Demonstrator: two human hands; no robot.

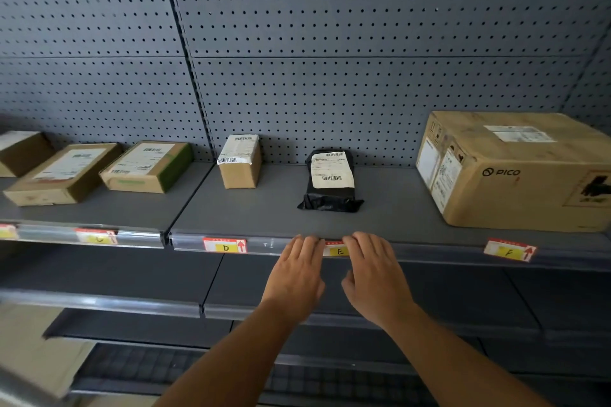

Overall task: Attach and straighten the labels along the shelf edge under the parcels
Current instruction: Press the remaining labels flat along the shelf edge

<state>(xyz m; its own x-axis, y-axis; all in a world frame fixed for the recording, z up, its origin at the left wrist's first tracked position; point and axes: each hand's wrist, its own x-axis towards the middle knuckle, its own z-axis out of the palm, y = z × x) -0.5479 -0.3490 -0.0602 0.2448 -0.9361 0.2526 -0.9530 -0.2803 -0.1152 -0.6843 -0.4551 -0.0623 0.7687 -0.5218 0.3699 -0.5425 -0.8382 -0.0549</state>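
Red-and-yellow E label (338,250) sat in the shelf edge (271,244), long axis along the rail, directly under the black parcel (331,181). Left hand (297,274) and right hand (373,274) flanked it equally close, fingers flat, together, pressing its ends. F label (509,251) looked tilted; D label (225,246) level. No containers.

Dim even light, blurred, warped edges
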